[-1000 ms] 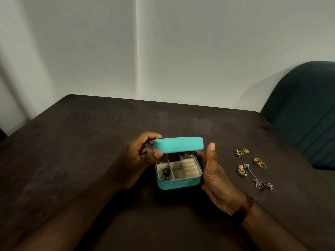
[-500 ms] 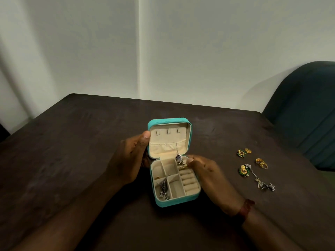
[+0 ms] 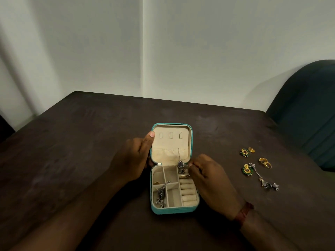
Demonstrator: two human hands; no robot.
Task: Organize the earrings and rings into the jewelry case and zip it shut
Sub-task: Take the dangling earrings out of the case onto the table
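Jewelry case [image 3: 174, 210]: centre of the frame, on the table. It is teal and square with rounded corners. I read it as unzipped, with the lid standing upright.
Lid lining [image 3: 168, 154]: cream, soft-looking fabric, with three small tabs above a gathered pocket.
Ring rolls [image 3: 188, 192]: a column of padded cream bars along the base's right side. Box compartments with thin dividers lie to their left.
Beaded silver earring [image 3: 161, 194]: lies in the lower-left compartment, its top crossing the divider.
Hanging silver earring [image 3: 180, 163]: a fine chain from the pocket, ending in a dark round drop at the hinge line.
Left hand [image 3: 132, 160]: grips the lid's left edge, with the thumb flat on the rim.
Right hand [image 3: 212, 180]: at the case's right side near the hinge, fingers curled. I cannot tell whether they pinch anything.
Green-and-gold earrings [image 3: 246, 170]: two round studs at the right of the frame, well apart from the case.
Gold rings [image 3: 265, 162]: shiny bands beside those studs.
Long silver earring [image 3: 263, 180]: a slender stem with a clustered end, just below the studs.
Table [image 3: 72, 142]: dark brown, matte and scuffed.
Chair [image 3: 308, 109]: dark teal upholstery at the right edge of the frame.
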